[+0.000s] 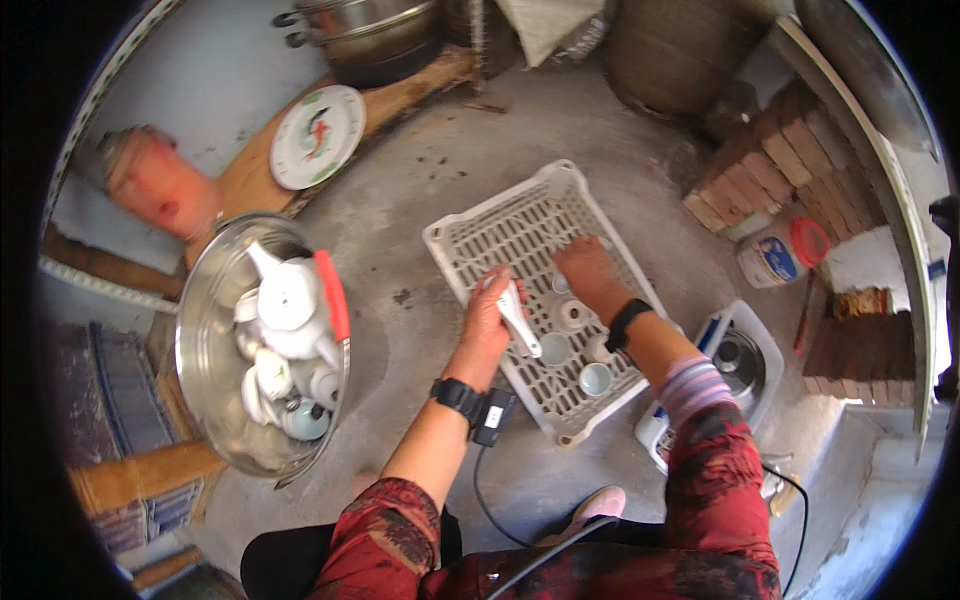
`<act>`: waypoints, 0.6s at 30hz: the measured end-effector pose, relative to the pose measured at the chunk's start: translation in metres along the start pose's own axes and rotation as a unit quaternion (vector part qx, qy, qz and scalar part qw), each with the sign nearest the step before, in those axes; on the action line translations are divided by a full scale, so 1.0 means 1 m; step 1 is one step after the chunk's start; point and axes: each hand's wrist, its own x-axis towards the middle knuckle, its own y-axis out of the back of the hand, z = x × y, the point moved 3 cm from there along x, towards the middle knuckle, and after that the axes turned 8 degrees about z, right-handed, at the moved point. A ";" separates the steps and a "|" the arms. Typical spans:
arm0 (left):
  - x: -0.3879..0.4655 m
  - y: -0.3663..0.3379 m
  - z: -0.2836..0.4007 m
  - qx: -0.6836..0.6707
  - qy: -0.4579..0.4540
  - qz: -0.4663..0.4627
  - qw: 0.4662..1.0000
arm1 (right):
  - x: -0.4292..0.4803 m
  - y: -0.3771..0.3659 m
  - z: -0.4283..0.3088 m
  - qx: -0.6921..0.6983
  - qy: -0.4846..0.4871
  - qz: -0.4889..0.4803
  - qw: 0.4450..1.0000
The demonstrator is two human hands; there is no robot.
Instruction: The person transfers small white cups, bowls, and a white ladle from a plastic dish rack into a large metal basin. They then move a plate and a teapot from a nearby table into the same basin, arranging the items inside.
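My left hand [487, 315] grips a white ceramic spoon [519, 322], its handle slanting down over the left part of a white plastic crate [495, 214]. Inside that crate is my right hand [589, 270], reaching down close to a small pale cup [560, 283]. Its fingertips are blurred, so whether they hold anything is unclear. Nearer to me in the crate stand two pale blue cups, one in the middle [555, 349] and one toward the front [596, 379]. A small white ceramic piece [573, 313] lies between them and my right hand.
At left, a large steel basin [214, 420] holds white teapots [287, 296] and other crockery. A decorated plate [319, 139] rests on a wooden board. Right of the crate sit a white-and-blue container [765, 360], a red-lidded jar [772, 259] and stacked bricks [750, 187].
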 end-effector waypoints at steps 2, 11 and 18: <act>-0.001 0.002 0.003 0.008 -0.009 0.021 1.000 | 0.004 0.022 -0.007 0.067 -0.091 0.064 0.991; -0.012 -0.016 -0.002 -0.022 -0.066 -0.017 0.997 | -0.007 0.089 -0.055 0.405 -0.267 -0.048 0.873; -0.026 -0.025 -0.005 -0.034 -0.073 -0.008 0.997 | -0.011 0.101 -0.060 0.334 -0.267 -0.090 0.899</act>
